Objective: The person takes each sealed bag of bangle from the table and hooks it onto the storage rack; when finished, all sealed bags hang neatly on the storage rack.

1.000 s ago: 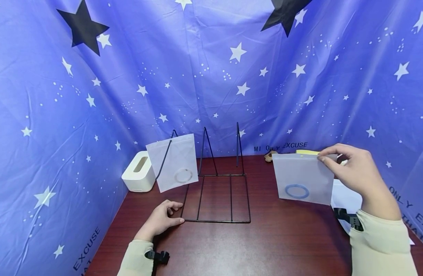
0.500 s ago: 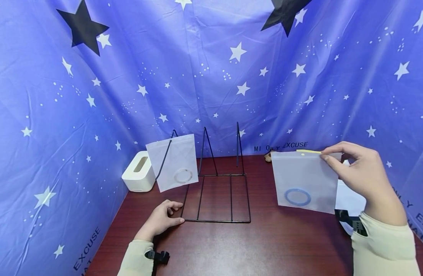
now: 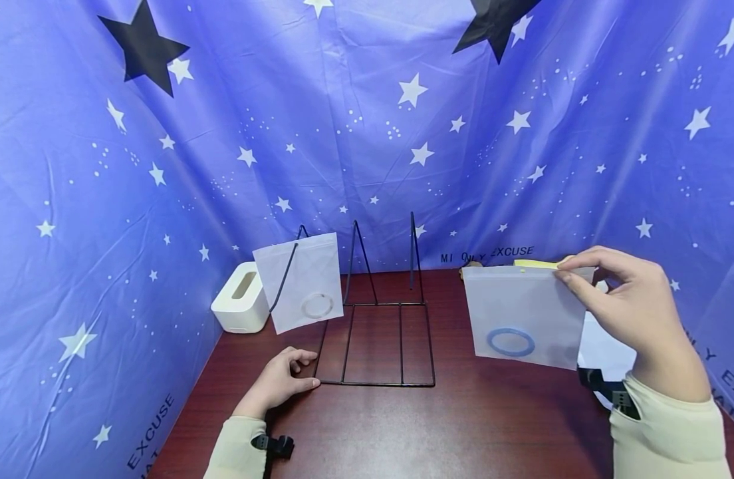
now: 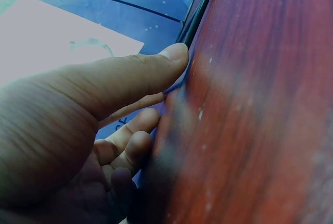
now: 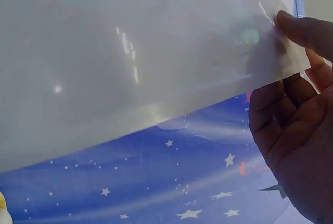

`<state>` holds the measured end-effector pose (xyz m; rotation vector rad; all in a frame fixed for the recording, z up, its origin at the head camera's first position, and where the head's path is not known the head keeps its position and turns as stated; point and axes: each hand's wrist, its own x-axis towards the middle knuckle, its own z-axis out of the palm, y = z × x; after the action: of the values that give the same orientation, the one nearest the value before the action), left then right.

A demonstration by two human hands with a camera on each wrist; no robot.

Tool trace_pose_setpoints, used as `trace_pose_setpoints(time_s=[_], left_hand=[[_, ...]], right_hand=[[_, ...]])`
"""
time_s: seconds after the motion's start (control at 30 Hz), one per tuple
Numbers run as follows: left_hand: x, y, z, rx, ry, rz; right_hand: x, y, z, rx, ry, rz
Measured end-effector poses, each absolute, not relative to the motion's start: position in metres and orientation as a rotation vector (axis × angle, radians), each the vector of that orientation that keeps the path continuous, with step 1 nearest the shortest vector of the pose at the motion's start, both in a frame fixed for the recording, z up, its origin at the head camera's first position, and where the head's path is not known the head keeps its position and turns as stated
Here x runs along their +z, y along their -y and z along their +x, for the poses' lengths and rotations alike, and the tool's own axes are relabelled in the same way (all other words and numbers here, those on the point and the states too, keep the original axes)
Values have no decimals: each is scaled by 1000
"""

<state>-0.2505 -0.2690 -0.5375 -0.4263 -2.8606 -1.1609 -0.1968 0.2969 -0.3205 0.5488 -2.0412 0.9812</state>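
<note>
A black wire display rack (image 3: 373,384) stands on the table with upright hooks at its back. On its left hook hangs a frosted zip bag (image 3: 313,273) showing a pale bangle (image 3: 317,317). My left hand (image 3: 277,380) pinches the rack's near left corner, thumb (image 4: 174,52) on the wire in the left wrist view. At the right, my right hand (image 3: 630,306) pinches the top right corner of another frosted zip bag (image 3: 522,303), held upright over the table. A blue bangle (image 3: 510,353) shows through near its bottom. In the right wrist view, this bag (image 5: 104,57) fills the upper part.
A white tissue box (image 3: 241,309) stands left of the rack. Behind the held bag are a yellow thing (image 3: 531,263), a small brown object (image 3: 463,273) and a white item (image 3: 606,342), mostly hidden. A blue star-print curtain (image 3: 367,133) surrounds the table.
My right hand has moved slightly to the right and nearer, carrying the bag, which last swung a little to the left. My left hand and the rack have stayed put.
</note>
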Motion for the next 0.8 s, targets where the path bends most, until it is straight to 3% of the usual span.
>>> trace_pose_setpoints(time_s=[0.8], left_hand=[[-537,269,-252,-1177,2872,-429]], right_hand=[[-314,-257,-190,1188,1840,718]])
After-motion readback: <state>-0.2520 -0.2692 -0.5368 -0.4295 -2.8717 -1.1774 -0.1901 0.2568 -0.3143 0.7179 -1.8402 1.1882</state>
